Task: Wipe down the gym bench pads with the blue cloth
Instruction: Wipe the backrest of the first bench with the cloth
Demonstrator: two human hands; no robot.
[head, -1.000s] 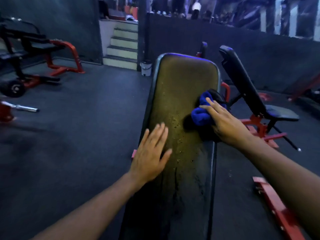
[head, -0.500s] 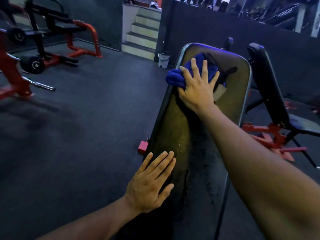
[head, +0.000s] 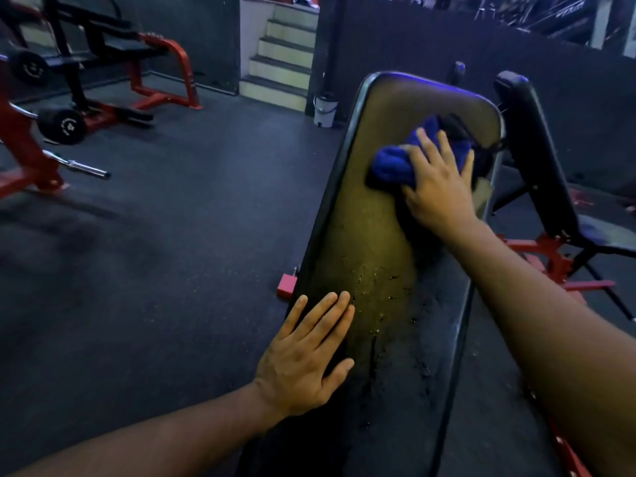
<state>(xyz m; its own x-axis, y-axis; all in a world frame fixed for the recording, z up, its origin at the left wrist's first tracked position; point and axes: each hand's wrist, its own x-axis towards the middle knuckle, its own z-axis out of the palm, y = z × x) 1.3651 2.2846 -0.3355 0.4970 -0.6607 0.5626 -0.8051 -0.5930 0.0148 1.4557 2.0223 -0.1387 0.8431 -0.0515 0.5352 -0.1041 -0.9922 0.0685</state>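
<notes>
— Nearest the camera?
— Left hand, fingers straight and together, flat on the near left edge of the bench pad. Holding nothing.

— Further up the pad?
— Scattered droplets mid-pad, just beyond the fingertips.

— And past those?
— Right hand pressing the bunched blue cloth against the pad's far right part, fingers spread and bent over the cloth. Touching a black strap at the cloth's far side.

— Beyond the pad?
— White bucket on the floor, beside pale steps. Second black bench to the right.
</notes>
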